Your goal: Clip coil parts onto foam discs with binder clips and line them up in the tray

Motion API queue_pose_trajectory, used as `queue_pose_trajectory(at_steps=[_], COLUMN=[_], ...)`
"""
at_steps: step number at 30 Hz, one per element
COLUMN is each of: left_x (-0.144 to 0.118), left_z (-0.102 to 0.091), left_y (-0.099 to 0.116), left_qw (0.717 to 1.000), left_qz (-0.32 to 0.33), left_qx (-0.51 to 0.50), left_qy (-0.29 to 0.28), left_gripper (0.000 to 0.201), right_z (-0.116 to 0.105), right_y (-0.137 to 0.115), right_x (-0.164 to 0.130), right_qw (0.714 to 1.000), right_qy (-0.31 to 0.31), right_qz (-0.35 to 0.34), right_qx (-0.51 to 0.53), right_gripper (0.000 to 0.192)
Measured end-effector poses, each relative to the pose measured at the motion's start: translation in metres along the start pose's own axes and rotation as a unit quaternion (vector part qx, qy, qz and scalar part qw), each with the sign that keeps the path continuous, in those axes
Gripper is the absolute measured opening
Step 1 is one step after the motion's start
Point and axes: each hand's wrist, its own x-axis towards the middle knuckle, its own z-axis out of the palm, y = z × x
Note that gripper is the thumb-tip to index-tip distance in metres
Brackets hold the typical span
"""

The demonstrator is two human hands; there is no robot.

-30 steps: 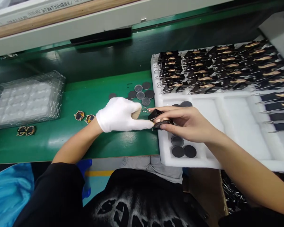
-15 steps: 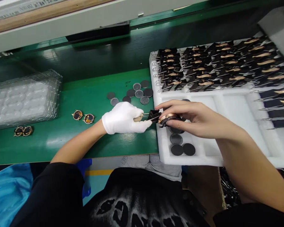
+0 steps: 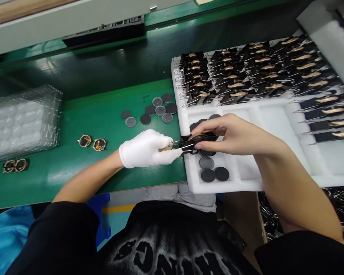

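Note:
My left hand (image 3: pixel 149 149), in a white glove, squeezes the wire handles of a black binder clip (image 3: pixel 185 145). My bare right hand (image 3: pixel 226 138) pinches a gold-rimmed watch case (image 3: pixel 197 139) with black discs against it. The watch case sits at the clip's mouth, partly between its jaws; my fingers hide how deep. Beneath my right hand, loose black discs (image 3: pixel 221 174) lie in a compartment of the white foam tray (image 3: pixel 189 179).
Many clipped watch cases (image 3: pixel 237 94) stand in rows across the tray. Black and clear discs (image 3: pixel 160 110) lie on the green table (image 3: pixel 103 172), with watch cases (image 3: pixel 99 144) further left. Stacked clear plastic trays (image 3: pixel 23 122) stand at the left. A box of binder clips (image 3: pixel 272 217) is below.
The watch case has moved left into the mouth of the binder clip, my right hand with it. The view has shifted slightly.

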Motion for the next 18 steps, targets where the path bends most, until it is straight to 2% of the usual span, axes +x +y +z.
queue_pose_trajectory(at_steps=[3, 5, 6, 8, 10, 12, 14, 15, 16, 18], left_x=[0.003, 0.004, 0.003, 0.001, -0.001, -0.003, -0.005, -0.006, -0.008, -0.01], left_z=[-0.005, -0.011, -0.014, -0.019, -0.019, -0.014, -0.007, -0.002, 0.002, 0.011], left_y=[0.002, 0.002, 0.001, -0.002, -0.004, -0.004, -0.003, -0.002, -0.002, -0.004], left_qw=[0.999, 0.996, 0.994, 0.981, 0.94, 0.871, 0.805, 0.78, 0.765, 0.751], left_qz=[-0.045, -0.076, -0.095, -0.129, -0.152, -0.173, -0.209, -0.231, -0.254, -0.296], left_qx=[0.012, 0.01, -0.013, -0.126, -0.294, -0.448, -0.545, -0.57, -0.581, -0.58], left_qy=[-0.028, -0.044, -0.054, -0.075, -0.087, -0.097, -0.109, -0.113, -0.115, -0.106], left_gripper=[0.045, 0.042, 0.041, 0.042, 0.048, 0.056, 0.062, 0.063, 0.062, 0.063], right_z=[0.002, 0.0, -0.003, -0.009, -0.012, -0.008, 0.001, 0.007, 0.012, 0.017], right_y=[0.004, 0.006, 0.006, 0.005, 0.001, -0.002, -0.004, -0.005, -0.006, -0.011], right_x=[0.001, 0.0, -0.001, -0.003, -0.004, -0.002, 0.002, 0.005, 0.007, 0.006], right_qw=[1.0, 1.0, 0.999, 0.991, 0.963, 0.94, 0.941, 0.944, 0.951, 0.951], right_qy=[0.022, 0.03, 0.013, -0.071, -0.173, -0.212, -0.164, -0.124, -0.073, -0.021], right_qz=[-0.01, -0.008, -0.009, -0.024, -0.068, -0.142, -0.225, -0.261, -0.279, -0.309], right_qx=[-0.011, 0.005, 0.03, 0.113, 0.195, 0.226, 0.193, 0.157, 0.115, 0.015], right_gripper=[0.016, 0.023, 0.031, 0.051, 0.058, 0.056, 0.052, 0.046, 0.037, 0.033])
